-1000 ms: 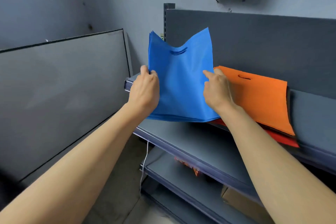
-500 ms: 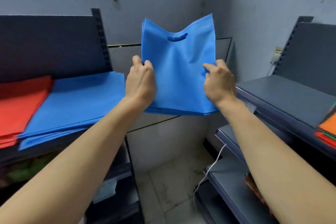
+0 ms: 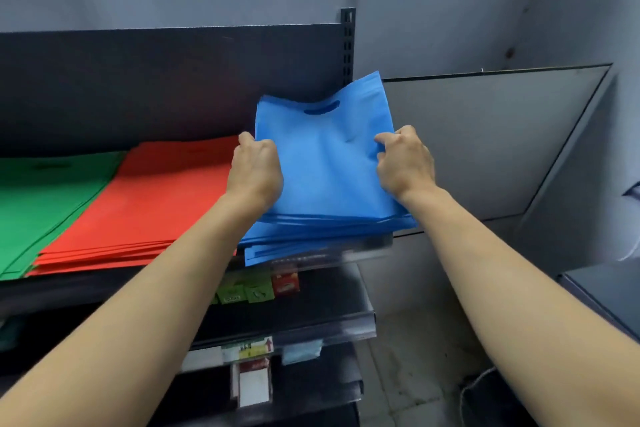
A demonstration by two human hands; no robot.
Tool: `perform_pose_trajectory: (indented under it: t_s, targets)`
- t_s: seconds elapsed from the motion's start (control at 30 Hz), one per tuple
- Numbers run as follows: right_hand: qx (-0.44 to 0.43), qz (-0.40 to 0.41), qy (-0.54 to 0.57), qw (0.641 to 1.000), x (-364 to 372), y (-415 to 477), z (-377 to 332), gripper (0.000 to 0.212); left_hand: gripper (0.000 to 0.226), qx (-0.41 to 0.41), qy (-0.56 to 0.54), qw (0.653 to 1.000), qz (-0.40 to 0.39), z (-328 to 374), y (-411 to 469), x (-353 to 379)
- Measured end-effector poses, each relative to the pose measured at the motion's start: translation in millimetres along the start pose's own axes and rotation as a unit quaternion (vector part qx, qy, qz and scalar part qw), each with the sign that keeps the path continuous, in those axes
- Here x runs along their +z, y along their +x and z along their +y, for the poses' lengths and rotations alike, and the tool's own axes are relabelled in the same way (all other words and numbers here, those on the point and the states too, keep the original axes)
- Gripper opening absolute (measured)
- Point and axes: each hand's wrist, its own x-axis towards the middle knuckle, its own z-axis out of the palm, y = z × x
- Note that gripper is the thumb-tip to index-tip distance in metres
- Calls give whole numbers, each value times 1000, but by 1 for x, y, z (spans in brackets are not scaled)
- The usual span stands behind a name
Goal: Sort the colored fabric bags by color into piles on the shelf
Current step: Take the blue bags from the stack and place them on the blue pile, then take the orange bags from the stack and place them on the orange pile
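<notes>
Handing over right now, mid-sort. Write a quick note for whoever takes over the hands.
Hands: left hand grips the left edge of the held blue bags, right hand the right edge.
The bundle tilts up over the blue pile at the right end of the shelf. The red pile lies beside it, the green pile further left.
Done: three colour piles formed.
To do: lay the bundle flat on the blue pile, release.

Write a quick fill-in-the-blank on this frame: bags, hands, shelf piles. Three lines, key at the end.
The bags gripped by the left hand and right hand are ____.
The leftmost pile on the shelf is ____.
The middle pile, between it and the blue pile, is ____.
Missing words: blue; green; red.
</notes>
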Motion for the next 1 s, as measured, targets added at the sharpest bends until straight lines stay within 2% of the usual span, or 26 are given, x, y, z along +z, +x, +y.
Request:
perform_pose_trajectory:
  t_s: [0.37,0.47,0.57,0.67,0.77,0.9,1.0]
  targets:
    - [43,-55,-57,996,37,3,-5,27,15,28,36,995,-88,-28,4,25]
    - [26,-38,-79,996,38,1,1,29,21,28,98,990,-94,-26,3,27]
    - [1,-1,-93,996,24,-1,7,24,21,49,108,990,-76,-6,2,24]
    - [-14,23,-106,994,-5,-8,21,27,26,102,84,990,-54,35,1,26]
    - [6,40,-133,990,-45,-21,55,29,31,175,34,983,-33,96,-8,30]
    - [81,71,-162,981,-109,-53,126,29,35,272,-50,960,-33,198,-33,37]
    - [163,96,-187,964,-158,-91,192,29,35,351,-99,930,-49,281,-67,44]
